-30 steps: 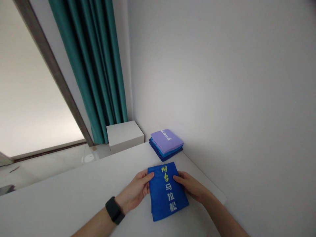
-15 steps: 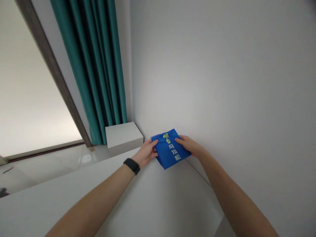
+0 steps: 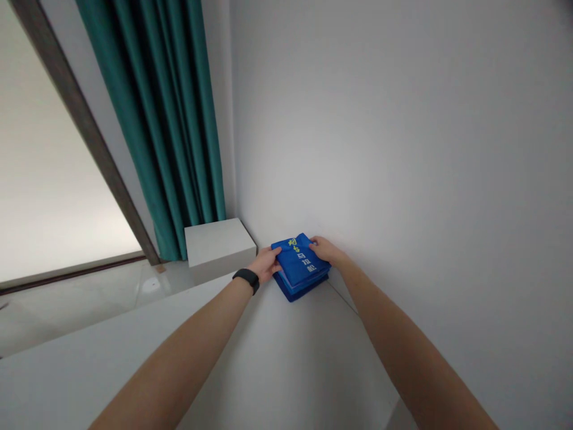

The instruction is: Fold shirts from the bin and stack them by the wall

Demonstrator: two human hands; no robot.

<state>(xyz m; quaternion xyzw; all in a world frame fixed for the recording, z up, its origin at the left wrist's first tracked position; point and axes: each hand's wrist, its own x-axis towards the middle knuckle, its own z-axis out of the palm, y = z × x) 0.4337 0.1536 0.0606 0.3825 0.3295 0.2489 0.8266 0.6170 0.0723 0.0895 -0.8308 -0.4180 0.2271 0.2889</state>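
As 2 forearms are stretched forward and brought near each other at the stack of folded cloths (image 3: 307,288), a shape similar to a V is formed. The left forearm (image 3: 192,334) is extended from the near left of the stack, with its wrist held almost straight, and a black wristband (image 3: 247,278) is worn on it. The right forearm (image 3: 394,334) is extended from the near right of the stack, and its hand is turned inward, toward the stack.

On top of the stack, the folded blue cloth (image 3: 299,263) is placed, with yellow and white lettering facing up; whether its weight is fully carried by the stack cannot be told. By the left hand (image 3: 265,263) its left edge is pinched: the thumb is laid on the upper face, and the fingers are curled below the edge. By the right hand (image 3: 326,249) its far right edge is gripped, with the thumb on top; the other fingers are mostly hidden, so whether they are spread or pressed together cannot be told.

Under the stack, a white surface (image 3: 268,358) is seen. To the left of the stack a white box (image 3: 219,248) is located, and behind it a green curtain (image 3: 179,119) is hung.
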